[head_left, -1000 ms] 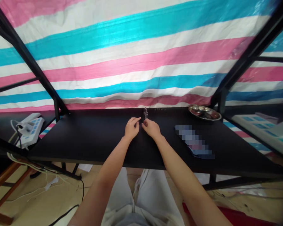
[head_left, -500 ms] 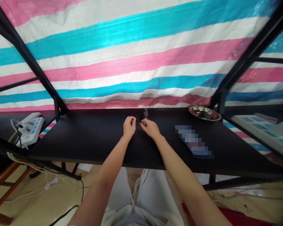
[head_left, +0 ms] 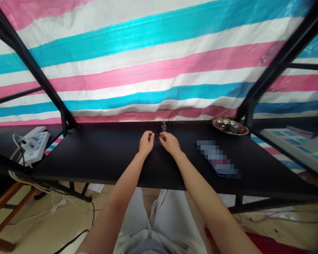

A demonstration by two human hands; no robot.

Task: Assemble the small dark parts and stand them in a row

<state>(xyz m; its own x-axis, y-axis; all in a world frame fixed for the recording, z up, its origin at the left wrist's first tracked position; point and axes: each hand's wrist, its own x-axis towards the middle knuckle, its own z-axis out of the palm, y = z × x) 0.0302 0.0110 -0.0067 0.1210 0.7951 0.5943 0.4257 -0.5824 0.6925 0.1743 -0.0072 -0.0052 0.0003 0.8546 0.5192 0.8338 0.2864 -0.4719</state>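
Observation:
Above the middle of the black table [head_left: 103, 148], my left hand [head_left: 146, 143] and my right hand [head_left: 170, 143] face each other, fingertips pinched. Between them runs a small, thin dark piece [head_left: 156, 135], held at both ends; its kind is too small to make out. Just behind my right hand stands a short column of clear, bead-like bits [head_left: 163, 126]. A few more tiny clear bits [head_left: 179, 122] lie in a row to its right, near the table's back edge.
A shiny metal plate [head_left: 230, 127] sits at the back right. A blurred-out flat blue item [head_left: 217, 158] lies right of my right arm. Power strips [head_left: 37, 146] with cables are at the left. Black frame posts rise on both sides before a striped sheet [head_left: 148, 70].
My left hand has shifted slightly right, and the fingers of my right hand have changed position a little on the dark piece. The other things are where they were.

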